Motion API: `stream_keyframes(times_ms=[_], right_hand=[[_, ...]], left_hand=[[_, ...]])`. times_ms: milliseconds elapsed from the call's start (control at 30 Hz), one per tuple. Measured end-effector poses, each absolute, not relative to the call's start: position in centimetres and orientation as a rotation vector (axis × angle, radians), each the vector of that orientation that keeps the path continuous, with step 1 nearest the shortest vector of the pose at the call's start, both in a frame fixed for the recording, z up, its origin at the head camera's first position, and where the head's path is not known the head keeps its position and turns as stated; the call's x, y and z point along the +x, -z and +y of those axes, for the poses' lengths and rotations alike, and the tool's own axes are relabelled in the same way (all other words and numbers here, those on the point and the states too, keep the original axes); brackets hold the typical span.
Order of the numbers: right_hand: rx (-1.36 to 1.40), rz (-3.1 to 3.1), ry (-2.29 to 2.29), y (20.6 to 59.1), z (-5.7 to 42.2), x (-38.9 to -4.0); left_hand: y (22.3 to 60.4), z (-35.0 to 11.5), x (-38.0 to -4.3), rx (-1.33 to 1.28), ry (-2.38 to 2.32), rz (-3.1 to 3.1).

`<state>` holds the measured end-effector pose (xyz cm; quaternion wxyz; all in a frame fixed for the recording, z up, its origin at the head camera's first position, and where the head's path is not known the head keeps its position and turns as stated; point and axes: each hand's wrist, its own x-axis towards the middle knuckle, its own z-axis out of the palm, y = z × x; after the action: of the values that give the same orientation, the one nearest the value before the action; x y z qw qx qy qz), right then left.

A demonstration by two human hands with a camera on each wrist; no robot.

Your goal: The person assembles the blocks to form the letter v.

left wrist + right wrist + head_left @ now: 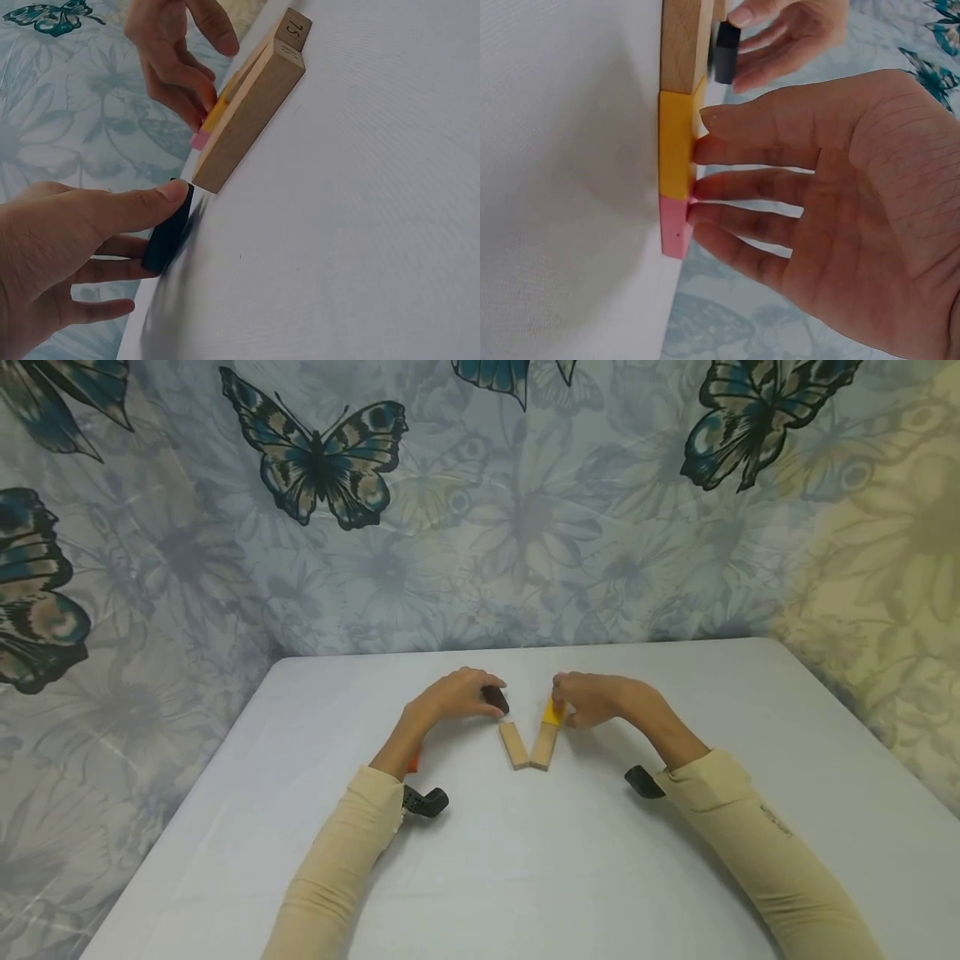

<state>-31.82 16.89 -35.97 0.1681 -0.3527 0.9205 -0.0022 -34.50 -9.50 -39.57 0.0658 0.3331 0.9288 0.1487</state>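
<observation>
My left hand [459,693] pinches a small black block [169,236] between thumb and fingers, just beyond the far end of a plain wooden block [514,746]. A second wooden block [544,745] meets the first at the near end, so the two form a V. Past this second block a yellow block [676,142] continues the line, with a pink block [675,225] at its far end. Extended fingers of my right hand [600,697] touch the side of the yellow and pink blocks. In the left wrist view, numbers show on the wooden blocks' near ends.
An orange piece [414,762] shows partly behind the left forearm. Dark wrist devices [426,802] stick out from both sleeves. The white table [525,868] reaches back to a wall [525,568] covered in butterfly-print fabric.
</observation>
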Motion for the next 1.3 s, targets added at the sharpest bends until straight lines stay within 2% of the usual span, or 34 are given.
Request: stream_keyframes(times_ms=[1300], right_hand=[[-0.972, 2.612, -0.002, 36.2, 16.8, -32.0]], left_hand=[[39.1, -8.5, -33.5, 0.931, -0.356, 2.81]])
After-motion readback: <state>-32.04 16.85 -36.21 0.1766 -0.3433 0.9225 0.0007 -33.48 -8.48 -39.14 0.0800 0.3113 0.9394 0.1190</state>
